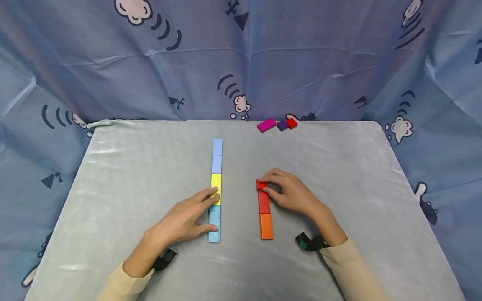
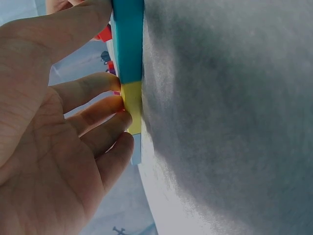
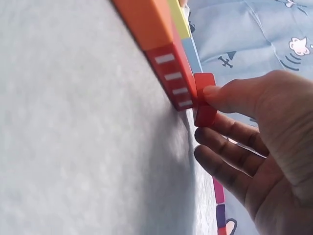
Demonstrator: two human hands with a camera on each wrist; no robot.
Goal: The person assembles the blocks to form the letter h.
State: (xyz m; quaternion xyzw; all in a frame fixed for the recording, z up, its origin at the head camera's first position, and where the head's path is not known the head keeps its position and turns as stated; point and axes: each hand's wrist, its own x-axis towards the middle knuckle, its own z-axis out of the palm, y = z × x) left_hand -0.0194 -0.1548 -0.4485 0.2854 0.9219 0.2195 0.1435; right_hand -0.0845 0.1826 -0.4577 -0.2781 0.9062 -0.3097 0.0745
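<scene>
A straight column of flat blocks lies left of centre in the head view: light blue blocks (image 1: 217, 161) at the far end, a yellow block (image 1: 216, 180) in the middle, a teal block (image 1: 214, 213) nearest. My left hand (image 1: 180, 220) rests against this column, its fingertips at the yellow block (image 2: 131, 105) and its thumb over the teal block (image 2: 128, 44). Between thumb and fingers, my right hand (image 1: 295, 193) pinches a small red block (image 3: 205, 115). It is at the far end of a shorter row, a longer red block (image 1: 264, 203) and an orange block (image 1: 266, 228).
Near the table's back edge lie a magenta block (image 1: 266, 125), a purple block (image 1: 282, 125) and another red block (image 1: 291, 123). A grey cloth covers the table (image 1: 143, 167). Behind it hangs a patterned blue curtain (image 1: 301, 75).
</scene>
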